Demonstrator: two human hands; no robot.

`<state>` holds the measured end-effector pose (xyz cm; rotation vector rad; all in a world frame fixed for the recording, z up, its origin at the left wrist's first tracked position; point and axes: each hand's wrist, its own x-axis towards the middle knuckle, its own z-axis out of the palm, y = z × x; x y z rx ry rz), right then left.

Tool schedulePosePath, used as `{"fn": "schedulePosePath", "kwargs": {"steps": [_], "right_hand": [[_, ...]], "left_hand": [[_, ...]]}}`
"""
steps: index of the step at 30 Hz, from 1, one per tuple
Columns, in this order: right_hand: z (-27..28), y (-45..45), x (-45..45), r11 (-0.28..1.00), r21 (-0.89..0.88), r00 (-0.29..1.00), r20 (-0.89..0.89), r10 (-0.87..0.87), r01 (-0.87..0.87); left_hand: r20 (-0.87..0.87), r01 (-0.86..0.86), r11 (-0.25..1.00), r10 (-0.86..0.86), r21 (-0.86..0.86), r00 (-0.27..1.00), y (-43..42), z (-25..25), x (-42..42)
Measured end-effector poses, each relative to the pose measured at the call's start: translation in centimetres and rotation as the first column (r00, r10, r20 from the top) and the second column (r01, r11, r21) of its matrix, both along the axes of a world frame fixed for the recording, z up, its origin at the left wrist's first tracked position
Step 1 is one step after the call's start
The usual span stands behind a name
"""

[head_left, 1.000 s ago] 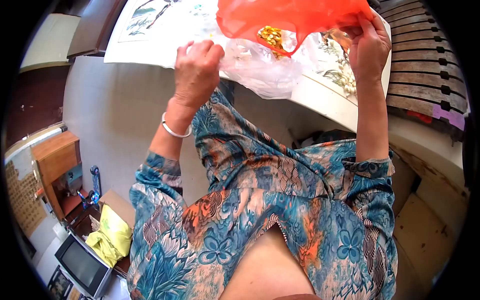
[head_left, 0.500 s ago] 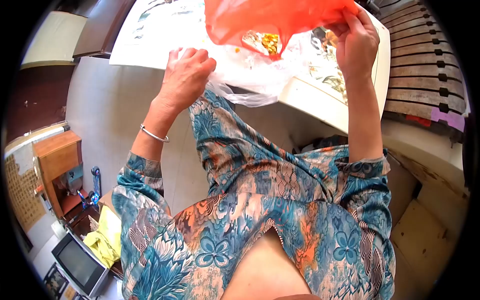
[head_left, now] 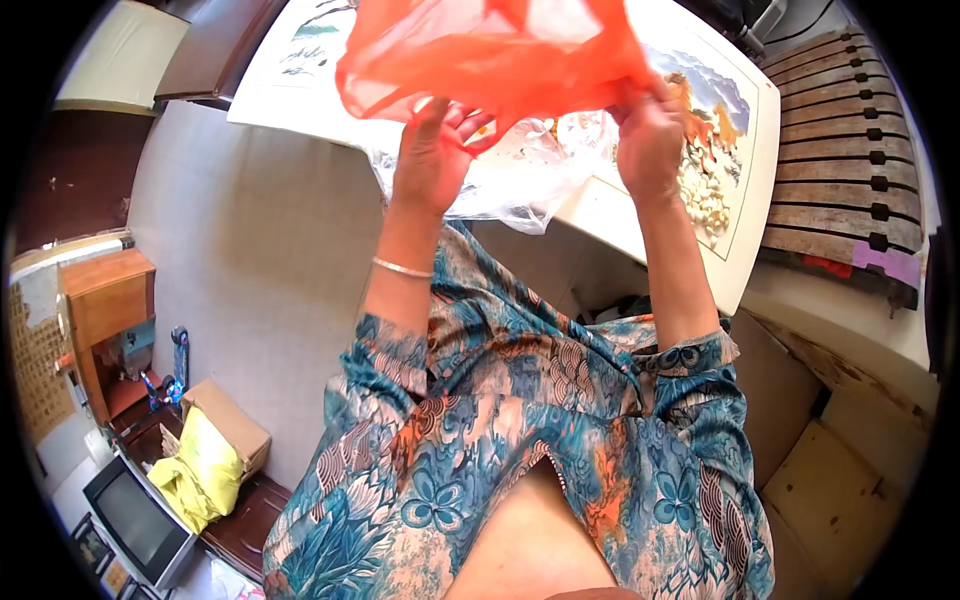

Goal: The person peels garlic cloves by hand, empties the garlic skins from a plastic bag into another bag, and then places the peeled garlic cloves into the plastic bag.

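A translucent red plastic bag (head_left: 500,65) is spread out above the table, between my two hands. My right hand (head_left: 648,140) grips the bag's right edge. At the bag's lower left, my left hand (head_left: 435,160) has its thumb and fingers apart, with part of the red plastic in front of the fingertips. Below the red bag lies a clear plastic bag (head_left: 515,190), hanging over the table's near edge. Small yellow pieces show only partly behind the red plastic. A pile of pale pieces (head_left: 705,200) lies to the right of my right hand.
The white table (head_left: 640,225) has pictures on its top. A slatted wooden rack (head_left: 840,150) stands at the right. At the lower left are a yellow bag (head_left: 205,465), a cardboard box (head_left: 228,425) and a small television (head_left: 140,520).
My left hand has moved right and its fingers have opened at the red bag. My right hand has moved left and down with the bag, which now spreads between both hands.
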<state>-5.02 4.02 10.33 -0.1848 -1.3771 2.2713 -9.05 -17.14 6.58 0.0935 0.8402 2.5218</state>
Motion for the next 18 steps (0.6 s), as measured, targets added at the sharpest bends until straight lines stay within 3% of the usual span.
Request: {"fn": "schedulePosePath", "kwargs": {"steps": [2, 4, 6, 8, 11, 12, 14, 16, 18], "right_hand": [[-2.8, 0.7, 0.7, 0.922, 0.284, 0.946, 0.265, 0.188, -0.263], [-1.7, 1.6, 1.5, 0.843, 0.349, 0.89, 0.357, 0.284, -0.409], [-0.7, 2.7, 1.4, 0.935, 0.186, 0.934, 0.254, 0.252, -0.303], [0.5, 3.3, 0.8, 0.917, 0.191, 0.925, 0.228, 0.305, -0.349], [0.3, 1.5, -1.1, 0.829, 0.407, 0.894, 0.389, 0.222, -0.383], [-1.5, 1.5, -1.9, 0.818, 0.403, 0.895, 0.346, 0.28, -0.411], [-4.0, 1.4, -2.7, 0.866, 0.389, 0.889, 0.442, 0.124, -0.314], [-2.8, 1.6, -2.1, 0.866, 0.491, 0.961, 0.273, -0.05, -0.095], [-1.7, 4.0, -1.9, 0.919, 0.37, 0.959, 0.187, -0.215, 0.134]], "left_hand": [[-0.011, -0.128, 0.987, 0.127, -0.101, 0.992, 0.9, -0.9, -1.2], [-0.095, -0.205, 0.965, 0.191, -0.166, 0.977, 1.2, -1.1, -2.2], [-0.13, -0.157, 0.954, 0.127, -0.254, 0.983, 0.8, -1.0, -1.8], [-0.149, -0.128, 0.937, 0.083, -0.325, 0.985, 1.0, -0.7, -1.2], [-0.244, -0.026, 0.914, -0.08, -0.405, 0.966, 2.3, -0.7, -0.2], [-0.248, -0.026, 0.893, -0.097, -0.45, 0.964, 2.5, -0.6, 0.1], [-0.26, -0.035, 0.846, -0.124, -0.533, 0.958, 2.6, -0.3, 0.2], [-0.222, -0.077, 0.704, -0.118, -0.706, 0.968, -0.2, -1.2, -1.7], [-0.107, -0.165, 0.75, 0.125, -0.641, 0.986, -2.5, -1.0, -2.8]]}}
